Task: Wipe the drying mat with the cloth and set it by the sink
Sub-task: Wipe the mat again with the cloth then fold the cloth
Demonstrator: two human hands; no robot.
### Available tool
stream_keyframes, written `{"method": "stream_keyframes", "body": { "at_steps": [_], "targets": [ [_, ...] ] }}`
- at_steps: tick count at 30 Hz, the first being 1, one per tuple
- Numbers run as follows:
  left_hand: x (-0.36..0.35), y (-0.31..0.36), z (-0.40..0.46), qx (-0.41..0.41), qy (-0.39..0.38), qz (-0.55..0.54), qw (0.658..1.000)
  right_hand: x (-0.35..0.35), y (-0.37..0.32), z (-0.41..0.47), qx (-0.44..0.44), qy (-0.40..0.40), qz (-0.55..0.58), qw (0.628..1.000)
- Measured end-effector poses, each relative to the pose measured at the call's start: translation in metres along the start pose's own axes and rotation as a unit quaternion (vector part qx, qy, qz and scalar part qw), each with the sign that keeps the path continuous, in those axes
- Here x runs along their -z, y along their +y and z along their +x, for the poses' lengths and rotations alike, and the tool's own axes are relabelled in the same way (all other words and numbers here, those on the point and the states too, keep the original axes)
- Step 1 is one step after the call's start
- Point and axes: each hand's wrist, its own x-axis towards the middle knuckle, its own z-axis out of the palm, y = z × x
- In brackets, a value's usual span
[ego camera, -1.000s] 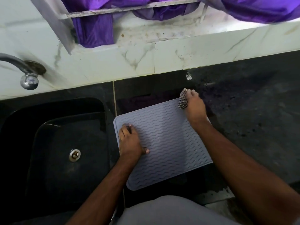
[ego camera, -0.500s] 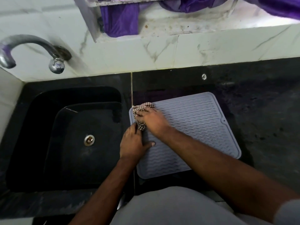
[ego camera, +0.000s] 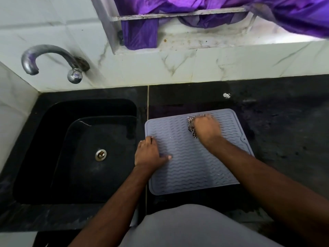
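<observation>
A grey ribbed drying mat (ego camera: 188, 164) lies flat on the black counter, its left edge right beside the sink (ego camera: 44, 148). My right hand (ego camera: 207, 130) grips a bunched checked cloth (ego camera: 192, 128) and presses it on the far middle of the mat; most of the cloth is hidden under the hand. My left hand (ego camera: 149, 153) lies flat on the mat's left edge, fingers straight and thumb spread, holding it down.
A metal tap (ego camera: 48, 57) curves over the sink's far left corner. White marble tiles back the black counter (ego camera: 288, 122). Purple fabric (ego camera: 222, 9) hangs over a ledge above. A small white speck (ego camera: 226, 95) lies behind the mat.
My right hand swept the cloth from the mat's far right corner to its far left corner, then back to the far middle. The left hand stayed on the left edge.
</observation>
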Motion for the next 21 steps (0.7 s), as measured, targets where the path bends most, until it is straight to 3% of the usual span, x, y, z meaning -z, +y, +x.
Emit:
{"method": "stream_keyframes", "body": {
  "at_steps": [4, 7, 11, 16, 21],
  "targets": [
    [0.004, 0.013, -0.006, -0.03, 0.042, -0.129, 0.99, 0.017, 0.007, -0.013, -0.01, 0.052, 0.214, 0.975],
    [0.017, 0.03, -0.016, -0.103, 0.055, -0.229, 0.966, 0.033, -0.004, -0.022, -0.028, -0.014, 0.315, 0.948],
    [0.038, 0.046, -0.032, -0.135, 0.081, -0.247, 0.956, 0.049, -0.026, -0.038, 0.04, -0.069, 0.311, 0.947],
    [0.045, 0.031, -0.058, -0.078, 0.081, -0.18, 0.977, 0.055, -0.038, -0.054, 0.081, -0.106, 0.286, 0.949],
    [0.045, 0.012, -0.085, -0.092, 0.007, -0.301, 0.949, 0.067, -0.032, -0.071, 0.177, -0.203, 0.271, 0.924]
  ]
}}
